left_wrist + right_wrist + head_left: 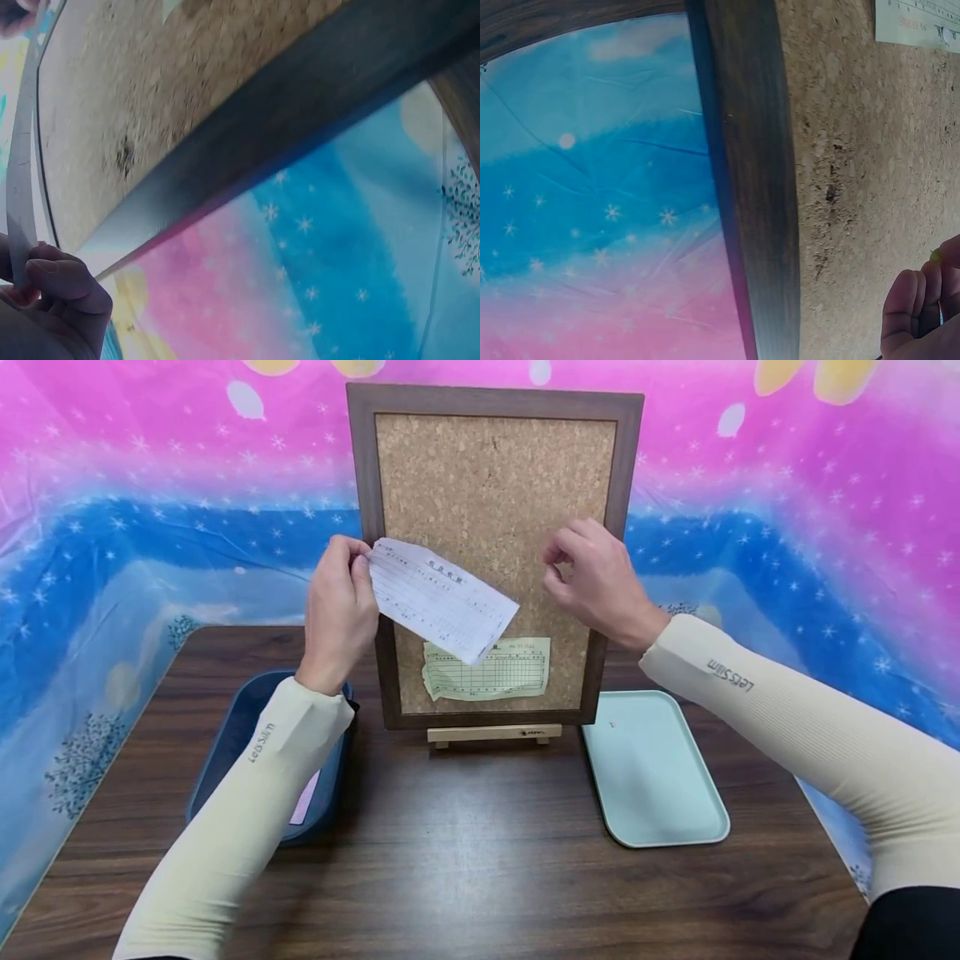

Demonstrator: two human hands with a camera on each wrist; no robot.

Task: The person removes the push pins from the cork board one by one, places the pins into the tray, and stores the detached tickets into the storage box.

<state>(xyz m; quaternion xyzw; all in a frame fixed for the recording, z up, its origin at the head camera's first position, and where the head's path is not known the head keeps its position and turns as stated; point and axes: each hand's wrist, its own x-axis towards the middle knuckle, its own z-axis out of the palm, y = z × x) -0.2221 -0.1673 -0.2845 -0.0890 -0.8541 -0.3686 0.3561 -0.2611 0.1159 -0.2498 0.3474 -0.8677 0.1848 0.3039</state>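
A white printed receipt (442,597) is pinched at its left end between the thumb and fingers of my left hand (339,614). The receipt slants down to the right in front of the corkboard (495,477). In the left wrist view the receipt (22,180) appears nearly edge-on. My right hand (600,578) is near the board's right side, fingers curled. A small yellow-green thing (935,256) shows at its fingertips in the right wrist view, mostly hidden by them. Lower on the cork, a pale green printed form (510,672) lies flat, partly covered by the receipt.
The corkboard's dark wooden frame (362,468) leans on a small wooden stand (495,733) on the wooden table (465,860). At left, a dark blue bin (240,718) holds a pinkish item (305,799). A pale green tray (652,768) lies at right, with a tiny reddish speck on it.
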